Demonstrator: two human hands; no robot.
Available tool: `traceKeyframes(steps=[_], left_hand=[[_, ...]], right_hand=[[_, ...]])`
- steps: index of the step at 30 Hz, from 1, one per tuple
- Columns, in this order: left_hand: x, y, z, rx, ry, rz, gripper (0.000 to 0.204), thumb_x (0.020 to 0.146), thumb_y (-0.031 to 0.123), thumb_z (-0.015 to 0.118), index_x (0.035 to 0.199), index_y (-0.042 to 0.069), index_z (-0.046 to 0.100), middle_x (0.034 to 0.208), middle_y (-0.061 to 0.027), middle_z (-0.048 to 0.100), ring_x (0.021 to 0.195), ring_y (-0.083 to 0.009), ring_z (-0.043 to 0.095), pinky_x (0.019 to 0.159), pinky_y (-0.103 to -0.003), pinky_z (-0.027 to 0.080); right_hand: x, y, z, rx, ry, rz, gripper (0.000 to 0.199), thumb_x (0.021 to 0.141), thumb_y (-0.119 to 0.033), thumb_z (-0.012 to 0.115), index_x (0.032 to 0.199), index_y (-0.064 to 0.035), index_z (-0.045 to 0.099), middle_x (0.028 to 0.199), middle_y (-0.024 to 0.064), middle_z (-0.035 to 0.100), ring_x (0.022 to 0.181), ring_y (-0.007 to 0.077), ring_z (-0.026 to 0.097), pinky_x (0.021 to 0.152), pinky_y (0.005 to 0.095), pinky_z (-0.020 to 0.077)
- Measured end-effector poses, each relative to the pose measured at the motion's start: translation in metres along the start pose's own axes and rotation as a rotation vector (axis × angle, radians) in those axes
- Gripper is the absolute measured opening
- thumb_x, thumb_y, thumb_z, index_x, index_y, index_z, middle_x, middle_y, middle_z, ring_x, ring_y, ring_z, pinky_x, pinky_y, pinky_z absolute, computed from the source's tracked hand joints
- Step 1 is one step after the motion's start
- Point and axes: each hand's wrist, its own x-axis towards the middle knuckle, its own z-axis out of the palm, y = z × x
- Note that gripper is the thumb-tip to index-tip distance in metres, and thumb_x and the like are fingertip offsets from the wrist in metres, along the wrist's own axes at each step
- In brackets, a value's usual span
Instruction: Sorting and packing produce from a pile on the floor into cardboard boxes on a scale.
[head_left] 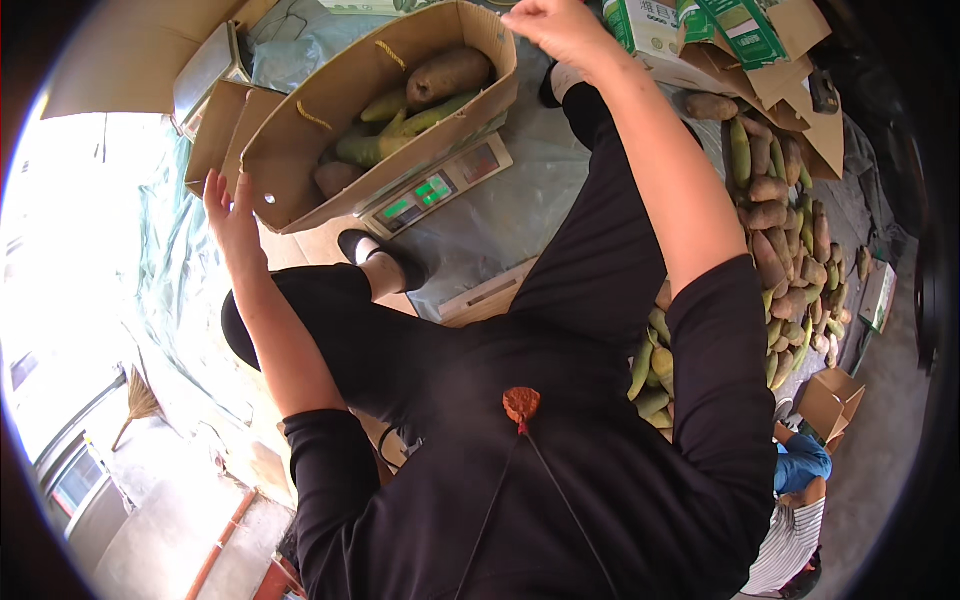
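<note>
An open cardboard box (385,200) with yellow rope handles sits tilted across the view on a digital scale (435,188) with lit green displays. Inside lie a large brown oblong vegetable (448,77) and several long green, cucumber-like ones (375,150). At the box's left end is my left hand (235,225), its fingers stretched up and apart beside the corner and the side flap. My right hand (562,32) is at the far right corner, thumb and fingertips pressed together at the cardboard edge. How firmly they grip it is hard to see.
On the right, a large heap of brown and green vegetables (785,230) covers the floor. Green-and-white cartons (650,40) stand at the far right. Another person in a striped top (790,545) is at the lower right. A broom (138,400) lies left.
</note>
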Motion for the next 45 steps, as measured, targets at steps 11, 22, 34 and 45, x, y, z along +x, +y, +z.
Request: traceKeyframes(steps=[11, 22, 34, 45], left_hand=[[0.003, -0.017, -0.012, 0.01, -0.274, -0.627, 0.054, 0.087, 0.038, 0.06, 0.131, 0.009, 0.047, 0.125, -0.0068, 0.054, 0.119, -0.0282, 0.047, 0.089, -0.059, 0.038], [0.035, -0.039, -0.026, -0.083, -0.378, -0.761, 0.029, 0.086, 0.028, 0.065, 0.108, 0.011, 0.058, 0.098, -0.0021, 0.061, 0.098, -0.0192, 0.054, 0.078, -0.049, 0.045], [0.06, -0.025, -0.022, -0.078, -0.53, -0.721, 0.037, 0.086, 0.037, 0.065, 0.106, 0.006, 0.058, 0.094, -0.0045, 0.063, 0.092, -0.0168, 0.057, 0.079, -0.038, 0.047], [0.054, -0.096, -0.124, -0.219, -0.31, -0.706, 0.046, 0.087, 0.047, 0.059, 0.114, 0.009, 0.058, 0.099, -0.0039, 0.061, 0.102, -0.0156, 0.054, 0.09, -0.036, 0.042]], right_hand=[[0.023, 0.039, 0.022, -0.111, -0.127, 0.246, 0.032, 0.079, -0.018, 0.063, 0.102, 0.004, 0.063, 0.086, 0.0112, 0.065, 0.094, 0.0239, 0.064, 0.076, 0.0344, 0.0497], [0.033, 0.045, 0.051, 0.07, -0.088, 0.204, 0.049, 0.077, -0.02, 0.069, 0.119, 0.0026, 0.056, 0.107, 0.013, 0.064, 0.097, 0.0199, 0.06, 0.084, 0.0313, 0.046], [0.055, 0.03, 0.039, 0.296, -0.195, 0.407, 0.049, 0.082, -0.032, 0.071, 0.12, -0.0077, 0.054, 0.093, 0.0042, 0.065, 0.081, 0.0138, 0.063, 0.068, 0.0262, 0.0498], [0.05, -0.081, 0.123, 0.285, -0.416, 0.273, 0.038, 0.087, -0.029, 0.065, 0.117, -0.0069, 0.055, 0.098, 0.0026, 0.065, 0.089, 0.0096, 0.061, 0.077, 0.0245, 0.0466]])
